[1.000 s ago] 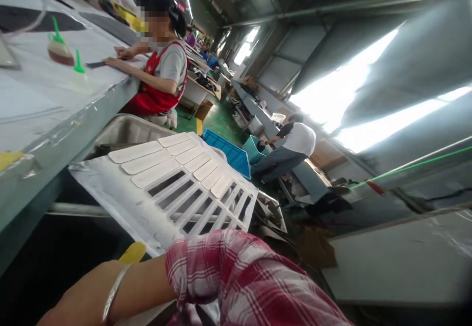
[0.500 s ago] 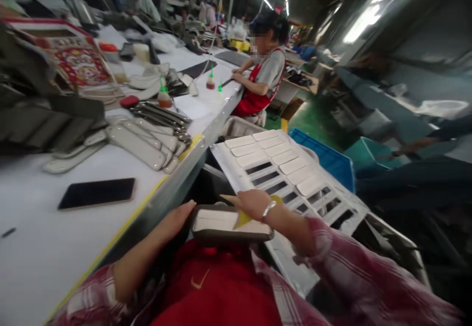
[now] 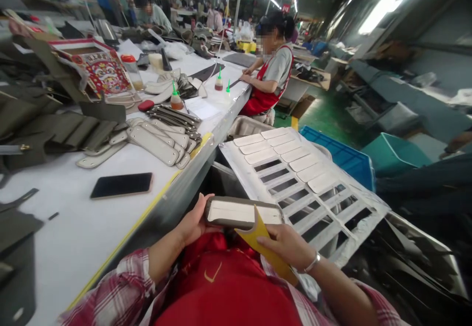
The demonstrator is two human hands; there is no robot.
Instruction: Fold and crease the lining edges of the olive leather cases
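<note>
My left hand (image 3: 194,222) is closed round the left end of a shallow oblong piece (image 3: 241,212), which has a dark grey-brown rim and a pale inside. It is held in front of my red apron. In my right hand (image 3: 289,245) is a yellow sheet (image 3: 257,232) with a curved, pointed end, gripped between thumb and fingers. The sheet's tip overlaps the right part of the oblong piece. What the yellow sheet is made of, I cannot tell. Beyond both hands lies a white slotted panel (image 3: 295,183) with several pale rounded strips on it.
On the white table (image 3: 73,227) at left lie a phone (image 3: 121,185), several pale straps (image 3: 155,144) with rivets and dark folded pieces (image 3: 62,132). Small green-tipped bottles (image 3: 176,99) stand farther back. A co-worker (image 3: 271,70) sits at the table. Blue (image 3: 337,156) and teal (image 3: 394,151) bins stand at right.
My right hand has moved down and toward me with the yellow sheet, which was over the oblong piece's middle. The piece is now tilted, its inside more visible. The view has shifted.
</note>
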